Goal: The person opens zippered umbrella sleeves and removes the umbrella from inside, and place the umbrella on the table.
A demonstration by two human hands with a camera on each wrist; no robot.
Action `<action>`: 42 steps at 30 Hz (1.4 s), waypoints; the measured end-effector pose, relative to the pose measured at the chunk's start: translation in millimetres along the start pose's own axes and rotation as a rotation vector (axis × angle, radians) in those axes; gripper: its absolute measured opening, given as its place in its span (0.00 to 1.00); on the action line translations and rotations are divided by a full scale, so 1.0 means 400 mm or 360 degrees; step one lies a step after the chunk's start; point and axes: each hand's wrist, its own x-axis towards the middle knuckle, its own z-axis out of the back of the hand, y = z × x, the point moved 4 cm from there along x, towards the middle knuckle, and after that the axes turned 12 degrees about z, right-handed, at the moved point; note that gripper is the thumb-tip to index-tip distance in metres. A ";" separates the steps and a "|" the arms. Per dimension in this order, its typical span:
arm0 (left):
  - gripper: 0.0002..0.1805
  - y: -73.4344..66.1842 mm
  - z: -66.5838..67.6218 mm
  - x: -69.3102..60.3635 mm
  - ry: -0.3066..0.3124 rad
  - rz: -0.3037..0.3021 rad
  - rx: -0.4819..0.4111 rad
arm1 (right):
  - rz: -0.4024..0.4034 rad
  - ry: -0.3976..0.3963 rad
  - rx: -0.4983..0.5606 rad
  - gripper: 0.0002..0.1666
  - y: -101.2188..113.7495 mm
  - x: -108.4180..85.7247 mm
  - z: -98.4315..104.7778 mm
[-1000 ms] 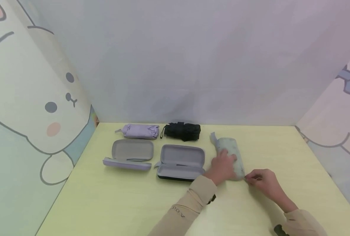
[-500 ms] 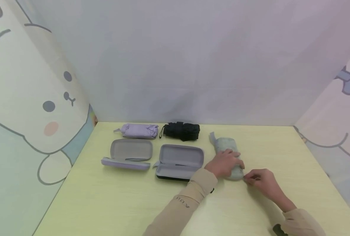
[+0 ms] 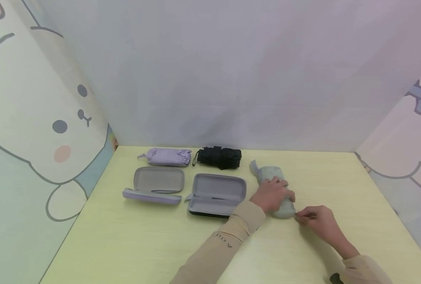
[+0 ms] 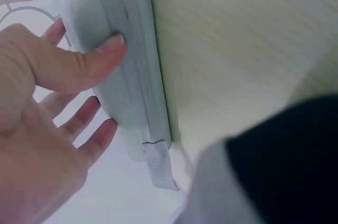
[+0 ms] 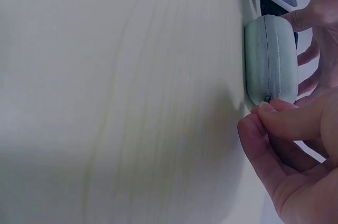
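A pale green zippered case (image 3: 272, 172) lies closed on the table at the right, with a grey fabric loop (image 4: 161, 166) at its far end. My left hand (image 3: 271, 194) holds the case across its middle, thumb on the near side and fingers over the opposite side. At the near right corner, my right hand (image 3: 320, 223) pinches the zipper pull (image 5: 268, 98) between thumb and forefinger. The pull itself is mostly covered by the fingertips. In the right wrist view the zipper seam (image 5: 271, 49) runs shut along the visible end.
Two cases lie opened left of the green one: a grey-lined case with a black base (image 3: 219, 189) and a lilac one (image 3: 159, 179). Behind them rest a folded lilac umbrella (image 3: 169, 157) and a folded black umbrella (image 3: 219, 157). A pale curtain (image 3: 210, 79) rises behind the table.
My left hand has shifted its fingers further right across the green case and now clasps it. The right hand stays at the near corner with its pinch. Cases and umbrellas keep their places.
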 end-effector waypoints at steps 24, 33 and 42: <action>0.27 -0.010 -0.010 0.002 -0.0019 0.0134 -0.0077 | -0.0017 -0.0041 0.0116 0.09 0.032 -0.031 -0.016; 0.29 -0.004 -0.010 0.005 0.0016 0.0155 -0.0202 | -0.0085 -0.0027 0.0117 0.09 0.043 -0.034 -0.024; 0.31 -0.003 -0.022 0.007 -0.0018 0.0183 -0.0199 | -0.0106 -0.0034 0.0100 0.10 0.065 -0.043 -0.029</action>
